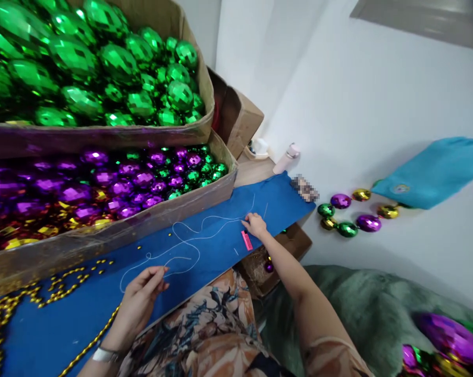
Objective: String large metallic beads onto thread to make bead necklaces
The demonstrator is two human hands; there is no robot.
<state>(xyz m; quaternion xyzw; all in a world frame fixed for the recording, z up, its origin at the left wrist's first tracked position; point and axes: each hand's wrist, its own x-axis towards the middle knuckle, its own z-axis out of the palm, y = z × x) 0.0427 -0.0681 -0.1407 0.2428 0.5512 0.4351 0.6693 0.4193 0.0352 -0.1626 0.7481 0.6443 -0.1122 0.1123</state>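
Note:
A thin white string (200, 230) lies in loose curves across the blue cloth (221, 262). Near the front edge, my left hand (142, 293) is closed, its thumb and fingers pinching one part of the string. Farther off to the right, my right hand (255, 225) is closed too, its fingertips pressed together on the string close to the cloth. Just below those fingers is a small pink lighter-like object (247, 240) with a dark top. Short bits of string lie around my right hand.
Open cartons hold green beads (119, 63) and purple, green and gold beads (122, 183) at left. Gold bead strands (1, 324) lie lower left. A pink bottle (286, 158) stands by the wall. Below the table edge is an open carton (295, 251); large beads (368, 222) hang at right.

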